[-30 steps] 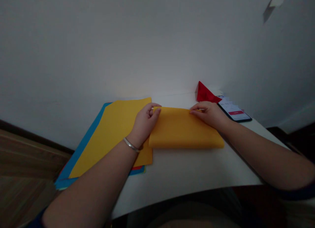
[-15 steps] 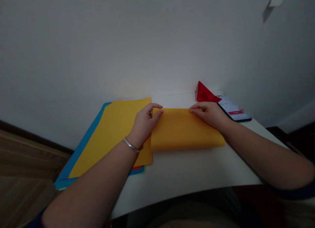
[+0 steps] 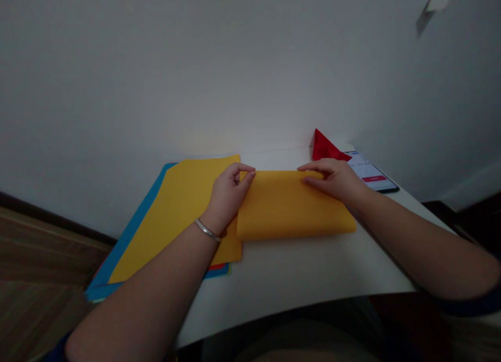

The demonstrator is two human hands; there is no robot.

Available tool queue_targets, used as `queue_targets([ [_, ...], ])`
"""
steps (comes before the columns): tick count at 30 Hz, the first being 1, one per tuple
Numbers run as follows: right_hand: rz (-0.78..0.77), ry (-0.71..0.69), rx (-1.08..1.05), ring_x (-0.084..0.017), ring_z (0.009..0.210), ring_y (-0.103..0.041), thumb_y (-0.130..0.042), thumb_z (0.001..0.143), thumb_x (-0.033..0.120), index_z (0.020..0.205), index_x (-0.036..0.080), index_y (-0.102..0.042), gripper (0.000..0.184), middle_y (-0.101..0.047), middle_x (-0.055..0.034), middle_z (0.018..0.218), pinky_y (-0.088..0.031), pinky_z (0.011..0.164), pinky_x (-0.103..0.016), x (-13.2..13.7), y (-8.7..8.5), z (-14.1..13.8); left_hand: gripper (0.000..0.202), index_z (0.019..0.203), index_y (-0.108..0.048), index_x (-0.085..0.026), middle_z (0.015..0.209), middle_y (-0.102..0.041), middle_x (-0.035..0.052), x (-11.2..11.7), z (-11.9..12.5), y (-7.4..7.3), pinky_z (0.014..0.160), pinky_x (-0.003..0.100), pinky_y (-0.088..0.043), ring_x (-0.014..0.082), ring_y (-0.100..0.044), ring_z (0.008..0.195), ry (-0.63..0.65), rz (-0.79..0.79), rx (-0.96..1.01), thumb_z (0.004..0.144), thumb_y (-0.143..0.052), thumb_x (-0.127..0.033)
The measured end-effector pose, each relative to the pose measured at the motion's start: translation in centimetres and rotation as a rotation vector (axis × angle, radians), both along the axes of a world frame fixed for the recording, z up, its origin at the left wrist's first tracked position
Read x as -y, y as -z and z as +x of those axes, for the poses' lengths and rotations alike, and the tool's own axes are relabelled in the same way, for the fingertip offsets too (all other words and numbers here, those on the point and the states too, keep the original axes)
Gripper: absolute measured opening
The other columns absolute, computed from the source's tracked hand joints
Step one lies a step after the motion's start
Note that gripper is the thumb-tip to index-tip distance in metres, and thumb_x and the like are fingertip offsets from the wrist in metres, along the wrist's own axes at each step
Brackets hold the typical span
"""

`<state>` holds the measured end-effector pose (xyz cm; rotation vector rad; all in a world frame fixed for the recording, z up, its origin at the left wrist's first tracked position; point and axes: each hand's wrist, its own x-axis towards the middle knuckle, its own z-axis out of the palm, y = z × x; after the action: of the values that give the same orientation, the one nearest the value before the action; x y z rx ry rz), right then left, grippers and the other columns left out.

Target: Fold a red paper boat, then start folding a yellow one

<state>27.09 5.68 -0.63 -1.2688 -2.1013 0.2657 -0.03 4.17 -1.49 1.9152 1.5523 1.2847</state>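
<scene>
A sheet of yellow-orange paper (image 3: pixel 289 205) lies doubled over on the table, its rounded bend toward me and its edges at the far side. My left hand (image 3: pixel 230 192) pinches the far left corner between thumb and forefinger. At the far edge, right of the middle, my right hand (image 3: pixel 332 177) has its thumb and fingers apart, the thumb over the paper and the fingertips by the edge. To the left lies a stack of coloured paper, with a yellow sheet (image 3: pixel 172 210) on top and a blue sheet (image 3: pixel 133 226) under it.
A folded red paper shape (image 3: pixel 326 147) stands against the wall behind my right hand. Beside it lies a phone (image 3: pixel 376 178) with a lit screen. The white table (image 3: pixel 297 278) meets the wall at the back; its front edge is close to me.
My right thumb and fingers have spread apart, loosening from the paper's edge. The doubled sheet and my left hand have shifted slightly left.
</scene>
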Motion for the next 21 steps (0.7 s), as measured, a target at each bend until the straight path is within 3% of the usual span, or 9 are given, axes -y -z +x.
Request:
queue_targets([
  [11,-0.086,0.067,-0.136,-0.02,0.082,-0.069,-0.066,0.08,0.037,0.105,0.027,-0.075,0.029,-0.076,-0.0037,0.094,-0.055,0.075,-0.034,-0.7,1.3,1.2,0.02,0.092,-0.066,-0.021,0.054,-0.031,-0.0058,-0.3,-0.2,0.4,0.049,0.024,-0.023,0.0111,-0.03,0.049,-0.05,-0.007,0.037,0.084,-0.057,-0.038],
  [18,-0.147,0.127,-0.19,-0.021,0.079,-0.07,-0.068,0.078,0.032,0.097,0.022,-0.077,0.023,-0.076,-0.0067,0.09,-0.056,0.075,-0.036,-1.3,1.1,1.8,0.022,0.091,-0.067,-0.02,0.052,-0.031,-0.006,-0.6,-0.5,0.7,0.048,0.024,-0.022,0.0112,-0.03,0.047,-0.083,-0.008,0.024,0.084,-0.057,-0.038],
  [21,-0.139,0.163,-0.175,-0.021,0.08,-0.07,-0.068,0.078,0.03,0.095,0.022,-0.077,0.021,-0.076,-0.0067,0.091,-0.055,0.078,-0.036,-1.5,1.1,2.0,0.024,0.092,-0.068,-0.02,0.052,-0.038,-0.0052,-0.7,-0.6,0.7,0.049,0.024,-0.024,0.0115,-0.034,0.048,-0.08,-0.001,-0.002,0.085,-0.056,-0.039],
])
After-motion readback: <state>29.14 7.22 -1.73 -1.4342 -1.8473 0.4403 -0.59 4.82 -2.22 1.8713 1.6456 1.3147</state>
